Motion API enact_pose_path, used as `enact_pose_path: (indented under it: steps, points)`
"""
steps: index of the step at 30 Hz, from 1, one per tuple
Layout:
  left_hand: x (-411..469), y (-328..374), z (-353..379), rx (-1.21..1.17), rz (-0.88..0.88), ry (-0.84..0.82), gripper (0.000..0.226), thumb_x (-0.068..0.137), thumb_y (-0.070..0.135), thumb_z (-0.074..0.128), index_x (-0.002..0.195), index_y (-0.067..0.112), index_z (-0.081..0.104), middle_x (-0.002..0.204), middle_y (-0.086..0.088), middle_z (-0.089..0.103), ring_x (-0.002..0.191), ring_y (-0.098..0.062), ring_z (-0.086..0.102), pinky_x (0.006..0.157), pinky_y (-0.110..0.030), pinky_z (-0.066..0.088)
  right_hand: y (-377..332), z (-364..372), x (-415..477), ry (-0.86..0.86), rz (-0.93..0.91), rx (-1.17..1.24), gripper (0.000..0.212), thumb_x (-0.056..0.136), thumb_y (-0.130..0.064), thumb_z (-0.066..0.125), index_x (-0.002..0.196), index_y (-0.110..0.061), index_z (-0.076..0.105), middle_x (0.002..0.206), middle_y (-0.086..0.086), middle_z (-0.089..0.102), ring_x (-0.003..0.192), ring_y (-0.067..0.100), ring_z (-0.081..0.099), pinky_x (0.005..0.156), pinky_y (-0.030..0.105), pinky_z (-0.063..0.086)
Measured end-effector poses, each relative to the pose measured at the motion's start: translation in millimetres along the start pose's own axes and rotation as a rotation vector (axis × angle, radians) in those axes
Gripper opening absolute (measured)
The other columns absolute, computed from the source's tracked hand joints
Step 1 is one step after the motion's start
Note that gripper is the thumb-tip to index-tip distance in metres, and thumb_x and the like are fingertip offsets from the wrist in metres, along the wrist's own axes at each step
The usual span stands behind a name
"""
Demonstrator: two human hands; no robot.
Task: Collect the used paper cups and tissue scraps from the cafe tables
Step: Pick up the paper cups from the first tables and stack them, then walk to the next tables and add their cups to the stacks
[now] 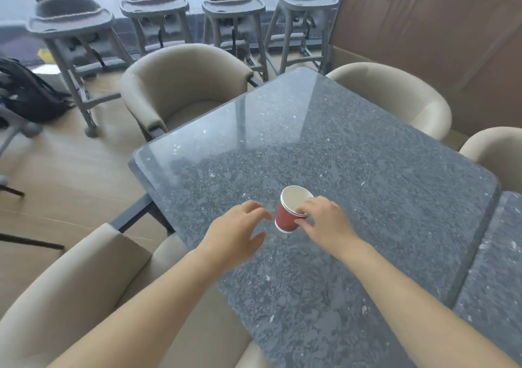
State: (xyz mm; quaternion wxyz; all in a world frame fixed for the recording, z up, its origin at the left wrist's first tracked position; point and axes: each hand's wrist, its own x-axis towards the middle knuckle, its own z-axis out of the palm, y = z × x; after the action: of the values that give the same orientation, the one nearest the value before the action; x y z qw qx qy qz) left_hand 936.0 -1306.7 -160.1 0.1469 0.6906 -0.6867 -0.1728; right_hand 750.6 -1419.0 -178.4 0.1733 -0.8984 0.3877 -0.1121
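Low in the frame, the left hand (236, 227) hovers with fingers spread, holding nothing, just left of the nested red paper cups with white insides (285, 218). The right hand (322, 223) pinches their rim, tilted over the speckled grey stone desk (367, 155). Collection here seems nearly finished; no tissue scraps are in view.

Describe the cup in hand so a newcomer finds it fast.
Start at the dark speckled table ringed by beige armchairs. Over its near half, the right hand pinches a paper cup. It is the only red item, white inside, tilted.
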Motion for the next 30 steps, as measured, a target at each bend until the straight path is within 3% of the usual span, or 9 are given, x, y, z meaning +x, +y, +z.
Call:
enact_pose_path:
  steps: [5,9,14,19,23,30]
  points:
    - [-59,-5,-37,0.016,-0.033,0.136,0.044,0.087,0.031,0.058,0.128,0.031,0.043,0.136,0.011,0.038,0.119,-0.013,0.045,0.082,-0.037,0.051,-85,-11,-14,0.003,-0.253,0.072,0.016,0.077,-0.013,0.070,0.093,-0.011,0.069,0.089,0.006,0.067,0.088,0.030,0.058,0.077,0.041,0.048]
    - [-122,-13,-65,0.022,-0.090,0.251,0.030,0.087,0.032,0.056,0.117,0.028,0.055,0.134,0.007,0.044,0.117,-0.019,0.049,0.080,-0.042,0.051,-157,-14,-33,0.012,-0.409,0.127,0.018,0.079,-0.010,0.070,0.096,-0.011,0.069,0.089,0.007,0.067,0.088,0.029,0.058,0.077,0.035,0.046]
    - [-235,-22,-91,0.034,-0.153,0.424,0.016,0.087,0.025,0.059,0.102,0.024,0.064,0.121,0.006,0.056,0.100,-0.018,0.055,0.073,-0.035,0.048,-253,-7,-79,0.035,-0.570,0.193,0.017,0.076,-0.005,0.072,0.093,-0.011,0.071,0.090,0.005,0.068,0.085,0.029,0.059,0.073,0.035,0.050]
    - [-363,-27,-112,0.046,-0.284,0.557,0.013,0.082,0.023,0.067,0.094,0.021,0.067,0.108,0.006,0.062,0.093,-0.018,0.058,0.066,-0.024,0.036,-351,14,-135,0.069,-0.694,0.218,0.015,0.072,-0.006,0.077,0.087,-0.008,0.072,0.089,0.006,0.067,0.083,0.027,0.060,0.079,0.021,0.040]
    - [-465,-34,-128,0.059,-0.330,0.623,0.015,0.080,0.025,0.068,0.094,0.021,0.068,0.104,0.004,0.064,0.092,-0.023,0.059,0.073,-0.036,0.049,-428,36,-180,0.070,-0.790,0.305,0.018,0.073,-0.005,0.075,0.090,-0.010,0.071,0.093,0.006,0.066,0.088,0.025,0.059,0.081,0.026,0.042]
    - [-637,-51,-142,0.155,-0.516,0.789,0.012,0.079,0.021,0.068,0.091,0.020,0.066,0.102,0.002,0.064,0.091,-0.024,0.059,0.074,-0.043,0.052,-574,75,-247,-0.050,-1.018,0.411,0.017,0.074,-0.007,0.075,0.091,-0.010,0.071,0.094,0.005,0.065,0.086,0.023,0.062,0.080,0.029,0.047]
